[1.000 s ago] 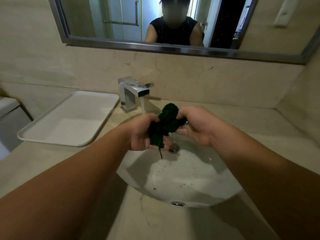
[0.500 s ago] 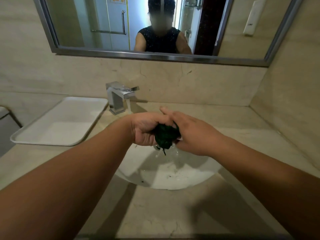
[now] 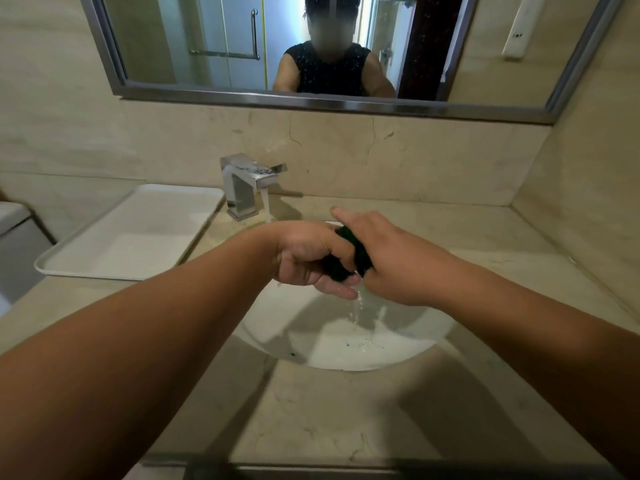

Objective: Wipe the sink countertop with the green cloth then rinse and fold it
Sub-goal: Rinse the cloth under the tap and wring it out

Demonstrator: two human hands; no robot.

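At far left a white tray [image 3: 131,230] lies on the beige stone table [image 3: 346,410], just beside the chrome faucet [image 3: 246,187], whose thin stream of water [image 3: 266,206] runs down behind the left wrist. The left hand [image 3: 304,258] has its grip curled tight around the green cloth [image 3: 349,254] — bunched into a dark wad above the white sink [image 3: 408,341]. The right hand [image 3: 391,258] presses its grip on the cloth from the other side, index finger sticking out straight. Drops of water fall from the wad into the basin — a mirror [image 3: 332,46] hangs above.
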